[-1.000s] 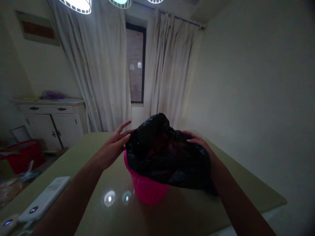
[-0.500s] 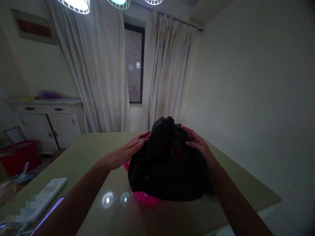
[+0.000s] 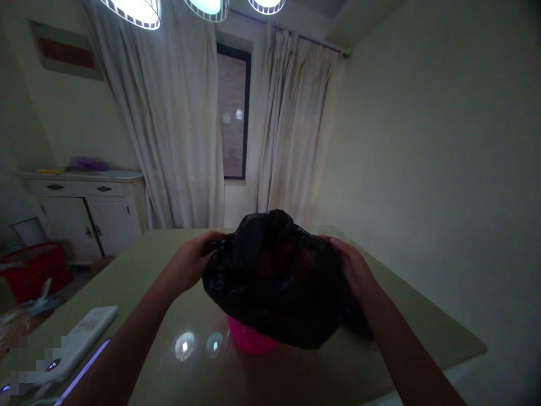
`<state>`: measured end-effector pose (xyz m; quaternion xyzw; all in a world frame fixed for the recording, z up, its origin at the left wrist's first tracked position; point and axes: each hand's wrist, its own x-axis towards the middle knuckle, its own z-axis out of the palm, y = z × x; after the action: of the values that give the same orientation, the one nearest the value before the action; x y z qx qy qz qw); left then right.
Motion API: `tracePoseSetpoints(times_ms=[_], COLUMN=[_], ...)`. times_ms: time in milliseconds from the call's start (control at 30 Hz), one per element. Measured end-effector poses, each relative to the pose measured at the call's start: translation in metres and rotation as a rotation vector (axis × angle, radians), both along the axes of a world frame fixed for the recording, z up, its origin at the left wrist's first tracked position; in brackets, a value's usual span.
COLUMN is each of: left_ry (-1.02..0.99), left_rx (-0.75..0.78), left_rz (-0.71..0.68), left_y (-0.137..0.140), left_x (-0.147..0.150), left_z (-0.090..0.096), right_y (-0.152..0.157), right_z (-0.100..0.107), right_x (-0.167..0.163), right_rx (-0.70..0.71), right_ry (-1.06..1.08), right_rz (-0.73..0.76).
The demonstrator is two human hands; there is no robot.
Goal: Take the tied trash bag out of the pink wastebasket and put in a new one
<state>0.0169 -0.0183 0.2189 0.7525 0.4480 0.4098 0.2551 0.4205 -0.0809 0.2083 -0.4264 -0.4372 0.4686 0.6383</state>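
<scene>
Head view: both my hands are on the black bag over the pink bin

Head view is showing my two bare arms reaching forward over the table. My left hand is holding the left edge of the bag; the fingers are curling closed around the plastic there, and the fingertips are going out of sight into the folds. My right hand is lying on the right side of the bag, with the fingers bending down over the plastic. I cannot tell if these fingers are really pinching the bag or only pressing on it, because the room is dim and the plastic is dark.

The bag is sitting on top of the bin and is hanging down around it on all sides I can see. Only the lower part of the bin is showing under the bag, near the middle of the table. The top of the bag is bulging upward between my hands.

Two small light reflections are shining on the table just left of the bin. A white remote is lying near the left front corner of the table, well apart from the bin. Behind the table, pale curtains are hanging on both sides of a dark window. A white cabinet is standing by the left wall, and a red box is sitting on the floor in front of it.
</scene>
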Motion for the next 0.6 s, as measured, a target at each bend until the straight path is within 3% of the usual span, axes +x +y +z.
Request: tracePoseSetpoints(times_ms=[133, 233, 333, 433, 600], left_ry=[0.154, 0.028, -0.198, -0.313, -0.363], left_rx=[0.066, 0.019, -0.197, -0.327, -0.277], left_rz=[0.189, 0.088, -0.087, -0.113, -0.040], left_y=[-0.014, -0.013, -0.008, -0.006, 0.011], left_x=[-0.020, -0.025, -0.024, -0.020, -0.006], left_z=[-0.016, -0.039, -0.053, -0.050, -0.041], right_y=[-0.004, -0.001, 0.013, 0.040, 0.090], right_z=[-0.021, -0.036, -0.046, -0.054, -0.073], right_x=[0.009, 0.007, 0.001, -0.002, -0.012], right_rx=[-0.154, -0.187, -0.147, -0.104, -0.045], right_ry=[-0.012, -0.019, -0.001, 0.020, 0.001], right_rz=[0.020, 0.050, 0.036, 0.012, 0.038])
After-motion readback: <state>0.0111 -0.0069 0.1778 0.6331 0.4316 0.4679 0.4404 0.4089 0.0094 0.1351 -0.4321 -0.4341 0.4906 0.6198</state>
